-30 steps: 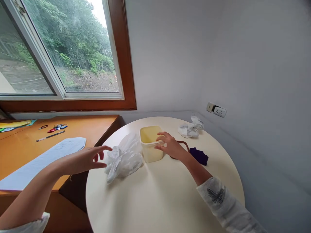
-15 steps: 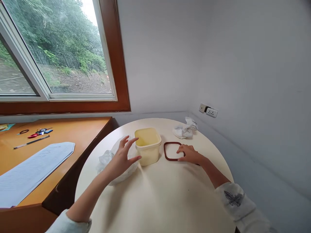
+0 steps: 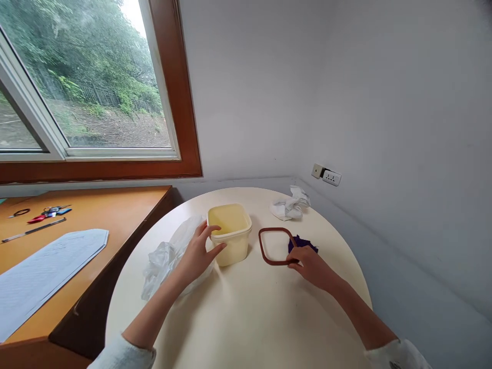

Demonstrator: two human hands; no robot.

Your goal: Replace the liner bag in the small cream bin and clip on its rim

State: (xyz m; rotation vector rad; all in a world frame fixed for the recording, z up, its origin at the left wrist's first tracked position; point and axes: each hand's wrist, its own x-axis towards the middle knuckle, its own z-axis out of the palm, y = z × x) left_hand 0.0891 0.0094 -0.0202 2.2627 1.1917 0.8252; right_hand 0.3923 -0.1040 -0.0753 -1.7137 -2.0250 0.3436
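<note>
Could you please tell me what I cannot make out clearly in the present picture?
All in the head view:
Yellow container: near part of its floor, hidden by its front wall.
Brown frame: gripped corner, hidden by the right hand.
Purple cloth: near part, behind the same hand.
Plastic bag: partly behind the left hand and forearm.
Papers: writing too small; left end cut off by the picture's edge.

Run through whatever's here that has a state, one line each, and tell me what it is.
Yellow container: upright, open, no lid on.
Reddish-brown frame: gripped by the right hand.
Left hand: spread open at the container's rim.
Purple cloth: bunched.
Clear plastic bag: crumpled.
White bundle: crumpled.
Wall socket: nothing plugged in.
Papers: lying flat.
</note>
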